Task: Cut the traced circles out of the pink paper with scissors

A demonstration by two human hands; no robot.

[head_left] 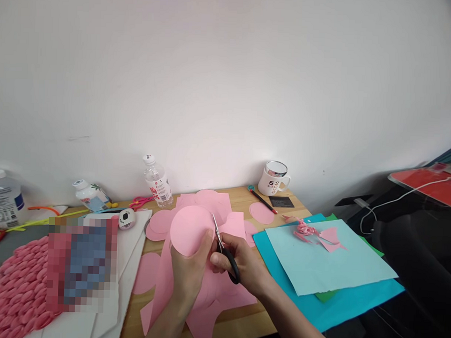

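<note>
My left hand (190, 266) pinches a round piece of pink paper (190, 229) by its lower right edge, thumb on top. In my right hand (239, 260) are black-handled scissors (229, 263), their blades pointing up along the right edge of the round piece. I cannot tell whether the blades touch the paper. Beneath both hands lie pink paper sheets and offcuts (232, 292). More pink paper circles lie on the left, such as one circle (148, 271) by the sheets, and another pink circle (261, 213) rests toward the back right.
A plastic bottle (158, 184) and a white mug (273, 179) stand by the wall. Pink scraps (330, 239) lie on light blue paper (340, 269) at right. A pencil (263, 200), a correction-tape-like white gadget (126, 218) and a pink woven item (22, 280) are around.
</note>
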